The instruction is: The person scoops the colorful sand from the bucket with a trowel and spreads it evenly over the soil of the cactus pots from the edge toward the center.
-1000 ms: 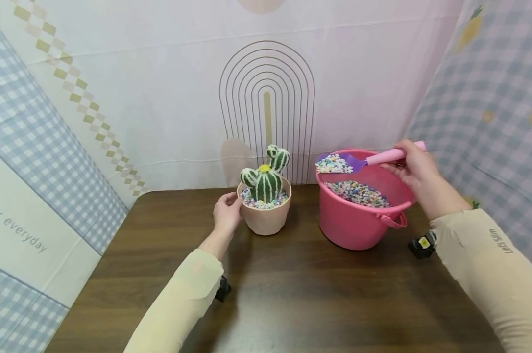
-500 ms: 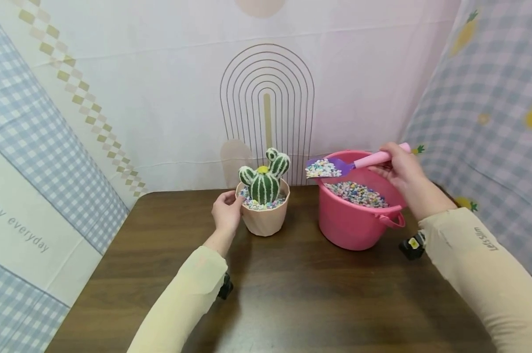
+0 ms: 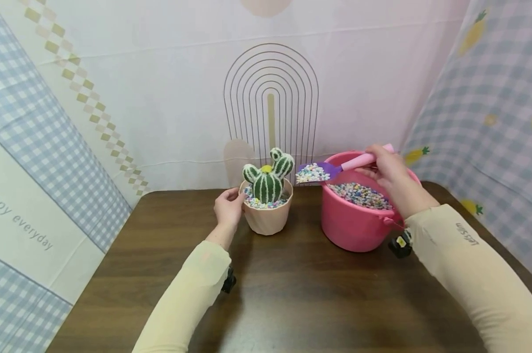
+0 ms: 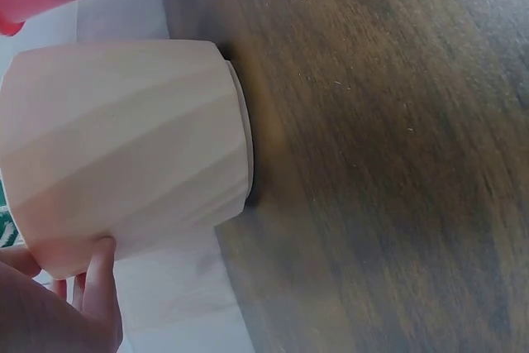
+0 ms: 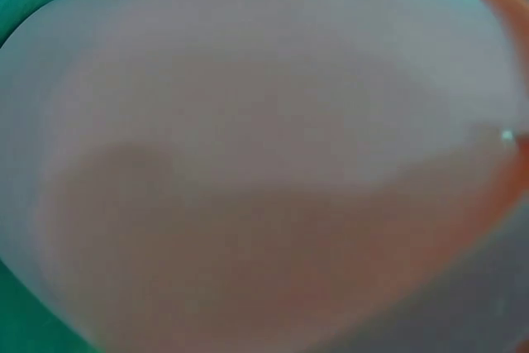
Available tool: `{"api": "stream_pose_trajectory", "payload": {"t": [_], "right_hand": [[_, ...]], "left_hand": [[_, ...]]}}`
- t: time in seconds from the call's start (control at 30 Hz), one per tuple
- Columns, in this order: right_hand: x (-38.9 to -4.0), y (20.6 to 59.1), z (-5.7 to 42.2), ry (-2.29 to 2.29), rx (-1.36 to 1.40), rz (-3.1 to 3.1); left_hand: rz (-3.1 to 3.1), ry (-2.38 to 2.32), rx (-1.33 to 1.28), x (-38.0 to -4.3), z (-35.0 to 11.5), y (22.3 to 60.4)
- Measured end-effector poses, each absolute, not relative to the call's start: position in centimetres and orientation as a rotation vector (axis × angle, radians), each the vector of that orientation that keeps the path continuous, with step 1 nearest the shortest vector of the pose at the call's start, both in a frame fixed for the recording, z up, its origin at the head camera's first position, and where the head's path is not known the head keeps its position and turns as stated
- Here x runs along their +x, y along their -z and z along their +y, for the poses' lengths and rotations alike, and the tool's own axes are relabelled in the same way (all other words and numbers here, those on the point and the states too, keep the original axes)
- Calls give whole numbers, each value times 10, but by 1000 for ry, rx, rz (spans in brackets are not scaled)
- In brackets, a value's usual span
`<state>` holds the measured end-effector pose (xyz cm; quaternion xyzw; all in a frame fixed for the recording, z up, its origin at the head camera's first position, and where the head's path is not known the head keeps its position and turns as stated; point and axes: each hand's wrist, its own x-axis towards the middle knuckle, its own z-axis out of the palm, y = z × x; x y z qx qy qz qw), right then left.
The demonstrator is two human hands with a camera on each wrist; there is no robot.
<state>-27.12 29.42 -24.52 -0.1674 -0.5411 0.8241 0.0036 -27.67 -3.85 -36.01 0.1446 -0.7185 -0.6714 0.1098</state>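
My left hand (image 3: 229, 210) pinches the left rim of a beige flowerpot (image 3: 268, 220), which stands upright on the table. In the left wrist view, the thumb and fingers touch the rim of the ribbed pot (image 4: 124, 138). Inside it sits a knitted green-and-white cactus (image 3: 267, 189) with a yellow flower, ringed by colourful pebbles (image 3: 268, 204). My right hand (image 3: 387, 169) grips the pink handle of a toy trowel (image 3: 334, 170). Its purple blade carries a heap of pebbles (image 3: 311, 173) between the pot and bucket. A blurred, pale pinkish surface fills most of the right wrist view.
Right of the pot stands a pink bucket (image 3: 351, 228), partly filled with small coloured pebbles (image 3: 363, 195). My right forearm passes over its right side. The brown wooden table (image 3: 292, 299) meets a white patterned cloth (image 3: 182, 122) behind, with checked cloth at both sides.
My right hand has moved the loaded trowel leftward, from above the bucket to just past its left rim, nearer the cactus. My left hand keeps its hold on the pot.
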Motion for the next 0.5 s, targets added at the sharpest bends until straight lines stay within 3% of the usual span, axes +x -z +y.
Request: {"api": "stream_pose_trajectory", "payload": {"t": [0.4,0.5], "right_hand": [[-277,239,278,-2463,-283,-2044],[-281,238,272,-2402,-359,-2020]], "left_hand": [[-2101,1952,418,-278,-37,364],[-2100,1941,417,-278,-37,363]]}}
